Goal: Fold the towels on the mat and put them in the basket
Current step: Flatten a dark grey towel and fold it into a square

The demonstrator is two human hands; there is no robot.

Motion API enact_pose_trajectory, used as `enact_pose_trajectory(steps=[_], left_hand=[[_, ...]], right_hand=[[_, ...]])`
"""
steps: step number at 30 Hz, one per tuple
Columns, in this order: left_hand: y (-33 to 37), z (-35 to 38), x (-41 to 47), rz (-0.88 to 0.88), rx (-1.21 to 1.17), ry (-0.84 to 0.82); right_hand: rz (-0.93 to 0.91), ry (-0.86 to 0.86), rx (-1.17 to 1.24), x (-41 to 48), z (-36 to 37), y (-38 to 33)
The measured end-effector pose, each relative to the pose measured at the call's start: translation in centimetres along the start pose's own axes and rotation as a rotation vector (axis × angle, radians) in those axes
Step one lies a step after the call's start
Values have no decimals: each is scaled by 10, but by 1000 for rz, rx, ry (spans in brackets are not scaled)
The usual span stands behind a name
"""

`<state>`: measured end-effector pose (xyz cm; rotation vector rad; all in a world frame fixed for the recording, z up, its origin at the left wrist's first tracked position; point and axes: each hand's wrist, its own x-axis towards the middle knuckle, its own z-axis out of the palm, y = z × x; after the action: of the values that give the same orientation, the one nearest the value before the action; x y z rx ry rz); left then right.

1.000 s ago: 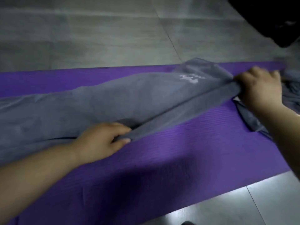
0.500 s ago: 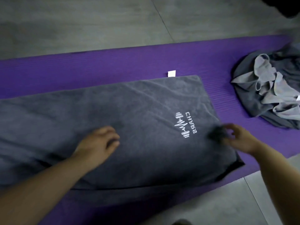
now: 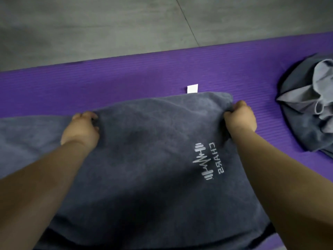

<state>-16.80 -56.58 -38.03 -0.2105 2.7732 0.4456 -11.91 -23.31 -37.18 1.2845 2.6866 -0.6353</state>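
Task status: early. The dark grey towel [image 3: 153,159] lies flat along the purple mat [image 3: 108,83]. The left hand [image 3: 82,129] and right hand [image 3: 240,117] each clench its far edge, the right at the far right corner. A crumpled towel [image 3: 306,112] at the mat's right end remains unfolded. No basket is in view. The flat towel's left end is cut off, and its layer count cannot be confirmed.

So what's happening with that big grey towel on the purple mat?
A person is folding towels. The dark grey towel lies on the purple mat, and both hands grip its far edge: the left hand partway along, the right hand at the corner by the white tag. A crumpled towel lies on the mat to the right, not yet folded. No basket is in view.
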Motion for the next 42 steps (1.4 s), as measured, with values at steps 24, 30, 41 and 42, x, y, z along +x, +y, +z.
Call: enact_pose_trajectory(steps=[24, 30, 41, 42], left_hand=[[-19, 77, -168, 1141, 182, -131], [-2, 79, -181, 1110, 71, -172], [10, 77, -170, 1056, -76, -131], [8, 76, -160, 1019, -119, -36]], right_hand=[[180, 4, -77, -93, -43, 153], [267, 91, -71, -90, -68, 165], [-6, -52, -196, -80, -45, 131], [24, -35, -197, -79, -51, 137]])
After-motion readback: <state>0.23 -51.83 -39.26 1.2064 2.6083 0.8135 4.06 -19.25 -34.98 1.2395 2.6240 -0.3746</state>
